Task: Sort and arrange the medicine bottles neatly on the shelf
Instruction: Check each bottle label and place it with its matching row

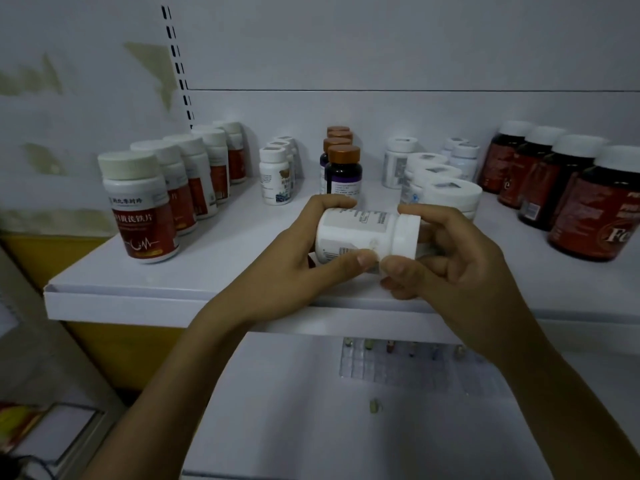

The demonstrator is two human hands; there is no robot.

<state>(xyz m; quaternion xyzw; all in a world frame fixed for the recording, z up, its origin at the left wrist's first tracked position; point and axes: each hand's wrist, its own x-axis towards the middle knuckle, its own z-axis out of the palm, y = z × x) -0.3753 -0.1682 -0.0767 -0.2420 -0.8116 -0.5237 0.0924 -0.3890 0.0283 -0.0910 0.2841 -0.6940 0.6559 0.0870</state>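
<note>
lining a white shelf [214, 271], bottle rows [138, 209] stand before a pale wall [381, 46].

Holding a white bottle [360, 233] on its side just above the front edge of the shelf [207, 282], cap [407, 237] to the right. Gripping its body with the left hand [304, 261], thumb on the near side; pinching the cap end with the right hand [460, 261]. Behind, standing in rows running back toward the wall, from the left: red-label bottles [142, 206], small white bottles [275, 176], copper-capped bottles [343, 168], white jars [446, 190], dark red bottles [595, 209]. Below, a clear tray [398, 370] of small coloured items, too blurred to identify.
</note>
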